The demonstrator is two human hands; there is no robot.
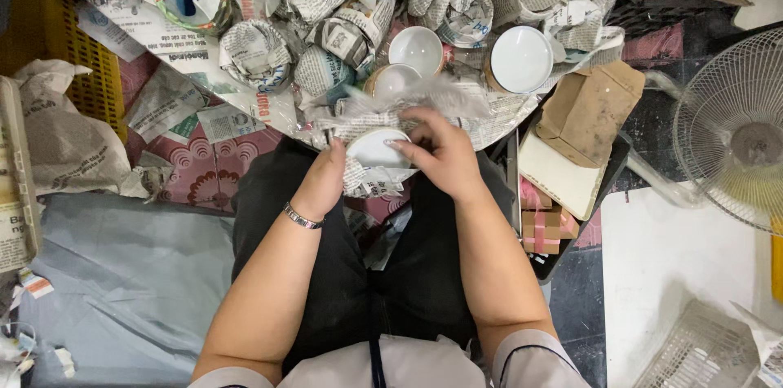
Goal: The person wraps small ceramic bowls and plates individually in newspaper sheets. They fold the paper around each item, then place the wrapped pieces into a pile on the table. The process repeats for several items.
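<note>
A small white bowl (373, 148) lies partly wrapped in newspaper (367, 180) over my lap. My left hand (324, 178) cups the paper and the bowl from the left side. My right hand (436, 151) presses on the bowl's right rim, fingers curled over it, while a blurred sheet of paper (424, 98) moves just above. Beyond them stand two bare white bowls (416, 49) and a larger white bowl (520, 59) among several bowls bundled in newspaper (254, 53).
A yellow crate (57, 37) stands at far left. Cardboard pieces (583, 115) and small pink boxes (542, 221) lie at my right. A white fan (734, 127) stands at far right, a white plastic basket (701, 351) bottom right, and grey paper (122, 282) at my left.
</note>
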